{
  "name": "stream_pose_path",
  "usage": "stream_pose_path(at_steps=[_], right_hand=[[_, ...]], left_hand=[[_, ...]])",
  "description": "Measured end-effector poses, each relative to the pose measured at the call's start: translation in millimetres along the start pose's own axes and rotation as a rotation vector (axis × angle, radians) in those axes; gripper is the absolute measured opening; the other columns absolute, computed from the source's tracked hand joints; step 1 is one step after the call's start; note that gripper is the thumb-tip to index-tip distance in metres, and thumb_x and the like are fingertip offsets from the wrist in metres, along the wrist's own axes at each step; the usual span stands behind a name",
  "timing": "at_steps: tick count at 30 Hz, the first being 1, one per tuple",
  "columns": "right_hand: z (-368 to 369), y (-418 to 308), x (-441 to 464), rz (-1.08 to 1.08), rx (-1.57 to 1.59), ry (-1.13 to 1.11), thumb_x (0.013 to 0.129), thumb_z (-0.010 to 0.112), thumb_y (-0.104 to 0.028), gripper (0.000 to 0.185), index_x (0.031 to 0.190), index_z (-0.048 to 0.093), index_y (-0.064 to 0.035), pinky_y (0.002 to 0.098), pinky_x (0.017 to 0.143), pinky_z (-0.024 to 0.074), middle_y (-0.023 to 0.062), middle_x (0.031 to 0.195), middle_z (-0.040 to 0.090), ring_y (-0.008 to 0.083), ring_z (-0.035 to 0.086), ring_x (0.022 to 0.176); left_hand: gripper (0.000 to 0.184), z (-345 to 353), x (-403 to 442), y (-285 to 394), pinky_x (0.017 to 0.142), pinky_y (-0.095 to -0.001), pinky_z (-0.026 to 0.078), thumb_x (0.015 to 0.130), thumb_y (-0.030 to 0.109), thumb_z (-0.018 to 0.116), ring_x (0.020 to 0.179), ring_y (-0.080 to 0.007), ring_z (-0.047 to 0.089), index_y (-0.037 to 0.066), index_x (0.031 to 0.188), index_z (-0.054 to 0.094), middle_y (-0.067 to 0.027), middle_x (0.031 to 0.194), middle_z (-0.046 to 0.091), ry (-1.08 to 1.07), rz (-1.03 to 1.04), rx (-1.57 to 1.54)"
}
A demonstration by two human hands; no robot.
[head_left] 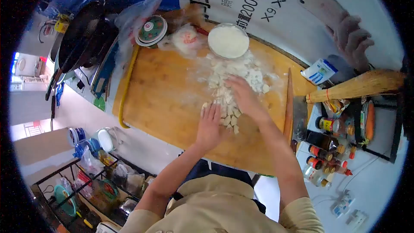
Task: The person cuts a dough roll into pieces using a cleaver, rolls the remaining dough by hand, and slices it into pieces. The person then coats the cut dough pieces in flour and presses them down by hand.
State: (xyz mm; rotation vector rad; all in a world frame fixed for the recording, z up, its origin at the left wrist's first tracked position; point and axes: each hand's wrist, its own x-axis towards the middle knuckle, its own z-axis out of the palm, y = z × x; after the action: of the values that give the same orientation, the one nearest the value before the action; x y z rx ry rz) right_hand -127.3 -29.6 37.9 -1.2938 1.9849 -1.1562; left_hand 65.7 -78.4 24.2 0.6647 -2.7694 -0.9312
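Note:
Small pale dough pieces point(233, 121), dusted with white flour point(254, 74), lie scattered over the middle of a wooden board point(164, 90). My left hand point(210, 123) rests palm down at the left side of the pieces, fingers stretched out, with a bit of dough by its fingertips. Over the pieces, my right hand point(242, 92) reaches in from the right with its fingers extended and touching or just above them; its palm side is hidden. Neither hand visibly grips anything. Behind them stands a round bowl of flour point(228, 40).
A rolling pin point(289, 103) and a cleaver point(299, 118) lie along the board's right edge. Farther right are a straw brush point(358, 86) and several seasoning bottles point(325, 141). A lidded tin point(152, 30) and a plastic bag point(188, 39) sit at the back left, near a dark wok point(84, 34).

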Motion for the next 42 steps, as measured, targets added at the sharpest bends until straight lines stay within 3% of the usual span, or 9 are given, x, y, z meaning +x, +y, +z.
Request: stream_pose_path(at_steps=[6,9,15,18,22,24,29,37,42], right_hand=[[55,15,-68,-0.097,-0.519,-0.027,0.085,0.054,-0.005,0.037,0.121,0.060,-0.0063,0.0437,0.102,0.0400,0.0141,0.134,0.051,0.0361,0.049,0.121],[57,25,-87,0.137,0.084,0.149,0.079,0.056,0.007,0.037,0.112,0.060,-0.0068,0.0391,0.097,0.0446,0.0145,0.131,0.050,0.0349,0.051,0.119],[45,-18,-76,0.223,0.454,0.422,0.085,0.051,0.010,0.034,0.115,0.055,-0.0052,0.0316,0.092,0.0462,0.0124,0.128,0.051,0.0228,0.053,0.116],[37,-28,-73,0.219,0.377,0.316,0.082,0.053,0.011,0.041,0.120,0.053,-0.0050,0.0316,0.092,0.0461,0.0114,0.128,0.051,0.0217,0.052,0.116],[21,1,-91,0.280,0.151,0.370,0.077,0.056,0.008,0.049,0.124,0.053,-0.0085,0.0352,0.100,0.0397,0.0122,0.129,0.050,0.0268,0.050,0.120],[24,7,-97,0.313,0.051,0.306,0.077,0.059,0.004,0.050,0.125,0.053,-0.0102,0.0403,0.105,0.0356,0.0123,0.133,0.049,0.0289,0.049,0.123],[48,-7,-114,-0.179,-0.651,-0.165,0.085,0.059,-0.022,0.054,0.137,0.044,-0.0162,0.0688,0.104,0.0211,0.0101,0.150,0.033,0.0313,0.032,0.137],[0,23,-43,0.019,-0.539,0.236,0.083,0.060,-0.014,0.053,0.134,0.045,-0.0117,0.0561,0.107,0.0292,0.0161,0.145,0.036,0.0366,0.036,0.131],[-42,-14,55,-0.063,-0.426,0.394,0.080,0.059,-0.004,0.051,0.130,0.046,-0.0063,0.0445,0.099,0.0414,0.0208,0.137,0.042,0.0393,0.046,0.121]], left_hand=[[0.049,0,-2,-8,0.105,-0.0521,0.031,0.081,0.008,0.059,0.122,-0.0399,0.043,0.001,0.127,0.046,-0.0211,0.129,0.048,0.098,-0.044,-0.140],[0.037,-12,5,3,0.099,-0.0478,0.038,0.084,0.006,0.058,0.116,-0.0391,0.048,0.003,0.120,0.051,-0.0215,0.122,0.052,0.152,-0.004,-0.144],[0.035,-11,36,35,0.077,-0.0322,0.049,0.085,0.008,0.063,0.086,-0.0195,0.059,0.005,0.119,0.055,-0.0103,0.097,0.062,0.047,-0.425,-1.037],[0.033,-6,45,11,0.070,-0.0282,0.047,0.085,0.006,0.062,0.075,-0.0120,0.055,0.004,0.118,0.056,-0.0053,0.089,0.062,-0.078,-0.432,-0.862],[0.033,-9,36,-14,0.070,-0.0297,0.048,0.085,0.002,0.060,0.081,-0.0181,0.059,0.004,0.118,0.058,-0.0107,0.100,0.064,0.118,-0.443,-0.634],[0.038,-12,32,-27,0.082,-0.0378,0.047,0.084,0.007,0.063,0.099,-0.0289,0.058,0.006,0.121,0.056,-0.0166,0.115,0.059,0.222,-0.060,-0.403],[0.054,-8,-10,-28,0.106,-0.0510,0.029,0.081,0.022,0.065,0.126,-0.0384,0.039,0.011,0.132,0.049,-0.0186,0.135,0.045,-0.076,0.163,0.080],[0.057,-16,-14,-19,0.109,-0.0524,0.027,0.088,0.024,0.059,0.134,-0.0405,0.032,0.010,0.140,0.041,-0.0224,0.145,0.033,-0.010,-0.001,0.254],[0.051,33,4,-17,0.100,-0.0442,0.040,0.086,0.013,0.058,0.123,-0.0408,0.042,0.010,0.135,0.045,-0.0229,0.139,0.038,-0.107,-0.417,-0.527]])
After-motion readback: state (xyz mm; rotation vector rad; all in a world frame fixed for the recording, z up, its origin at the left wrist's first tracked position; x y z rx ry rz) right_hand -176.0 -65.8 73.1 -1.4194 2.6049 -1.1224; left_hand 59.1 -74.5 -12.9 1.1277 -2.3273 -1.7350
